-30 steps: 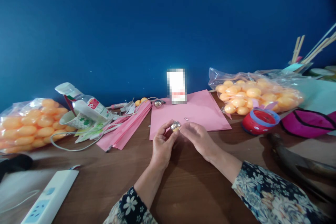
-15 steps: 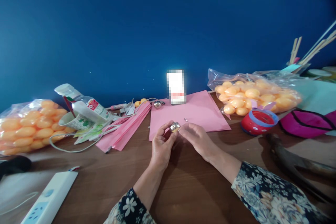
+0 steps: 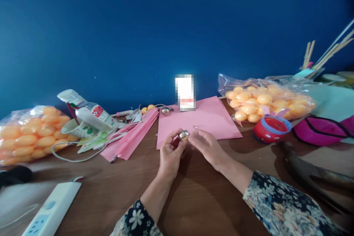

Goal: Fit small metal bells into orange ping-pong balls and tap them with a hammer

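Between the fingertips and thumb of my left hand (image 3: 170,153) is a shiny silver ball (image 3: 183,135), with a touch of yellow at its lower edge. Close to the ball's right side, the fingers of my right hand (image 3: 206,145) are pinched together; whatever they hold is too small to make out. Both hands are raised over the near edge of a pink paper sheet (image 3: 199,118). On that sheet, just beyond my fingers, lies a tiny shiny metal piece (image 3: 195,127). Farther back, a second silver ball (image 3: 165,111) rests at the sheet's left corner.
Folded pink paper strips (image 3: 132,132), a cup (image 3: 76,128) with a tilted bottle (image 3: 102,116) and a bag of orange balls (image 3: 35,132) are left. A power strip (image 3: 52,210) lies nearer. Rightward are another bag (image 3: 257,99), a red pot (image 3: 269,131) and a magenta pouch (image 3: 318,131).
The silver ball is turned slightly in my left fingers. My right hand stays pinched beside it, and the whole view has shifted very little.
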`<state>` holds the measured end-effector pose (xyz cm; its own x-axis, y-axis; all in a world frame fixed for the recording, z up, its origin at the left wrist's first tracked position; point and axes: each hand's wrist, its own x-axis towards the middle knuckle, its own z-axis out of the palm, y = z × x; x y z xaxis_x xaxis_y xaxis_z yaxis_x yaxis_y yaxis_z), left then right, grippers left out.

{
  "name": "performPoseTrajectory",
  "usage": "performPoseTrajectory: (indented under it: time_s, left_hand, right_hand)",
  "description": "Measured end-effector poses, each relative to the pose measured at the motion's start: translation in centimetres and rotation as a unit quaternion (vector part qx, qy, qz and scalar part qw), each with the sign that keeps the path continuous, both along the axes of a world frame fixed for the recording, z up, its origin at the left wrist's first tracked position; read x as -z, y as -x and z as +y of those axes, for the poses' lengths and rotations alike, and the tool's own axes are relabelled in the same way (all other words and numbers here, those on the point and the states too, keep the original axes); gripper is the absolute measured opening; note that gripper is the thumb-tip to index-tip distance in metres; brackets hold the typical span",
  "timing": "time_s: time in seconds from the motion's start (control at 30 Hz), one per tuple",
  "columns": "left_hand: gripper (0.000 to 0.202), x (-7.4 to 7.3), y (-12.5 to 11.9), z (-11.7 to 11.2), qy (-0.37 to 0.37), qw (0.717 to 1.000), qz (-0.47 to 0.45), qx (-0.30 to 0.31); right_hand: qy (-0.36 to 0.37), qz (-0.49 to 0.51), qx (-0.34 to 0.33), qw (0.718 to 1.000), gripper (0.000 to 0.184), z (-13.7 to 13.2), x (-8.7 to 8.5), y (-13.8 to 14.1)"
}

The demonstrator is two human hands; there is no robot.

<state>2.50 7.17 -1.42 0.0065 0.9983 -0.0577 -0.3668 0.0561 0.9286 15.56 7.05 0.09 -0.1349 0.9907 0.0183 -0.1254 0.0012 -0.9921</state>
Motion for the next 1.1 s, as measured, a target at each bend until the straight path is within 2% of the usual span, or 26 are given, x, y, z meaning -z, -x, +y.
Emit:
performPoseTrajectory:
  time_s: [0.23, 1.1]
  left_hand:
    - [0.045, -0.01, -0.01, 0.02, -0.005, 1.0, 0.014, -0.009]
    - [0.048, -0.36, -0.28, -0.06, 0.011, 0.998, 0.049, -0.036]
  right_hand:
    - [-0.043, -0.049, 0.03, 0.997, 0.018, 0.18, 0.3, -0.08]
    - [-0.008, -0.01, 0.043, 0.999, 0.025, 0.14, 0.69, 0.16]
